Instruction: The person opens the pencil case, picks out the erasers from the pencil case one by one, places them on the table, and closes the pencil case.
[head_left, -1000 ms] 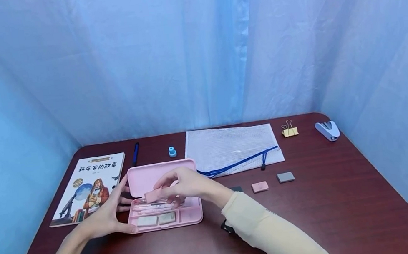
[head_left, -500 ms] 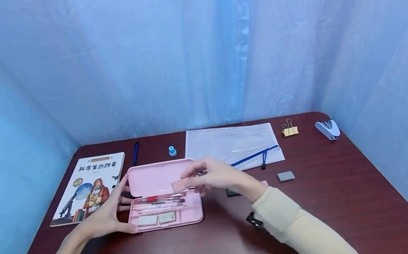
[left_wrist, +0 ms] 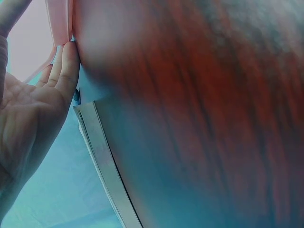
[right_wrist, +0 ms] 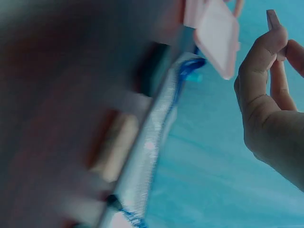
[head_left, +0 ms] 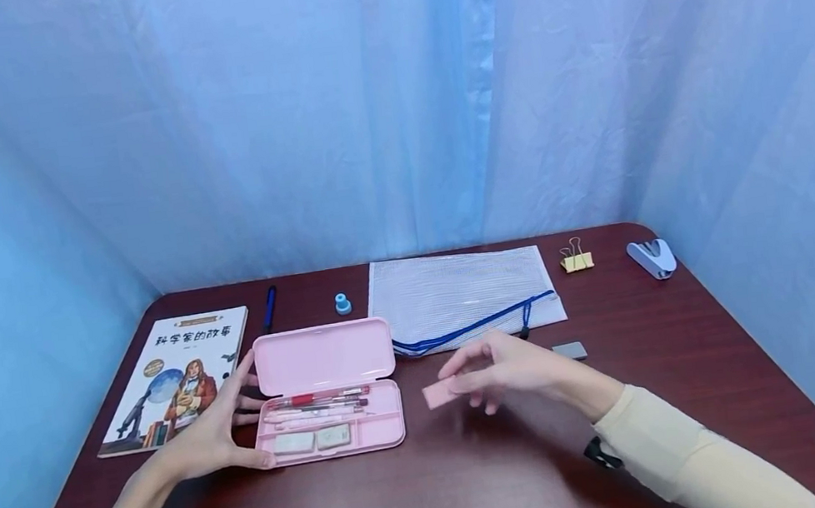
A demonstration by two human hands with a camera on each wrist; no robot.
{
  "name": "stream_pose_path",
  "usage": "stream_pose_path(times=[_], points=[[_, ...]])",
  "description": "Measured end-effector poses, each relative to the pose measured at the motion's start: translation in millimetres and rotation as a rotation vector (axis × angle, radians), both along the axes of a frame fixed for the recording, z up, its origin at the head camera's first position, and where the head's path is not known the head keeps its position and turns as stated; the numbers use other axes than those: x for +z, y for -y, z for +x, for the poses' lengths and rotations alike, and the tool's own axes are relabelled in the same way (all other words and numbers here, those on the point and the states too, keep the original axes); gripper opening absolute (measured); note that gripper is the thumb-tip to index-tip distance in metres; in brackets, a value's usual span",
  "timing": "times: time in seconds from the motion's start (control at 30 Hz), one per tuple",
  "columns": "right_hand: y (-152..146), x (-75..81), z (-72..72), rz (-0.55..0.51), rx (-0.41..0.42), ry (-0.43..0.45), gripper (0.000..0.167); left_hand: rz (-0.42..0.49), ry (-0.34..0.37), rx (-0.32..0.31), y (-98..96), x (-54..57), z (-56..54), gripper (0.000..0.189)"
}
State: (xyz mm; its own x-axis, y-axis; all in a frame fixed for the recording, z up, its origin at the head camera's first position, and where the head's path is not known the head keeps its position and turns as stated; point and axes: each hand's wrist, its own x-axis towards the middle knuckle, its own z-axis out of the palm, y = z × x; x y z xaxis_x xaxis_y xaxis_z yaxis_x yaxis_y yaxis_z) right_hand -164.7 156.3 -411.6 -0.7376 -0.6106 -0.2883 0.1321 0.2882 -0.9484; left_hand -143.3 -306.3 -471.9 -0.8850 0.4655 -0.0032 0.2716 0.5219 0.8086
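The pink pencil case (head_left: pixel 324 356) lies with its lid folded back. In its tray are several pens (head_left: pixel 319 406), a white eraser (head_left: pixel 295 443) and a greyish eraser (head_left: pixel 334 437). My left hand (head_left: pixel 209 432) rests against the case's left end, thumb at the front corner; the left wrist view shows straight fingers (left_wrist: pixel 66 71) touching it. To the right of the case, above the table, my right hand (head_left: pixel 514 367) pinches a flat pink eraser (head_left: pixel 438 394) between thumb and fingers. Beneath that hand, the right wrist view has a dark block (right_wrist: pixel 153 69) and a pale block (right_wrist: pixel 118 146).
Left of the case lies a book (head_left: pixel 187 371), with a blue pen (head_left: pixel 270 307) and small blue bottle-shaped item (head_left: pixel 343 304) behind. A mesh zip pouch (head_left: pixel 464 289), yellow binder clip (head_left: pixel 577 258), and light-blue stapler-like item (head_left: pixel 653 259) line the back. A grey eraser (head_left: pixel 571 351) lies right.
My right hand has carried the pink eraser from over the case's tray out to the right, past its right edge. My left hand has stayed at the case.
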Motion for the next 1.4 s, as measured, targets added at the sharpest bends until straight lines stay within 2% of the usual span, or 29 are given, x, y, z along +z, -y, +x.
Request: stream_pose_path(times=[0.2, 0.37, 0.5, 0.67, 1.07, 1.4], points=[[-23.8, -20.2, 11.2, 0.006, -0.009, 0.054, 0.031, 0.003, -0.002, -0.002, 0.0, 2.1, -0.1, 0.135], [-39.0, -28.2, 17.7, 0.027, -0.032, 0.091, 0.032, -0.001, 0.0, -0.005, -0.4, 2.1, 0.2, 0.135], [-44.0, -33.0, 21.3, 0.058, -0.027, 0.085, 0.032, 0.006, 0.004, -0.001, 0.5, 0.7, 1.3, 0.134], [-44.0, -37.7, 22.8, 0.095, -0.036, 0.054, 0.029, 0.022, 0.008, -0.007, 0.5, -0.5, 1.6, 0.134], [-45.9, -44.9, 23.1, 0.092, -0.089, 0.072, 0.029, 0.032, 0.015, -0.014, -2.3, 0.6, -1.2, 0.134], [-46.1, -46.1, 22.4, 0.108, -0.078, 0.064, 0.028, 0.008, -0.001, -0.001, -1.1, 2.0, 1.6, 0.134]])
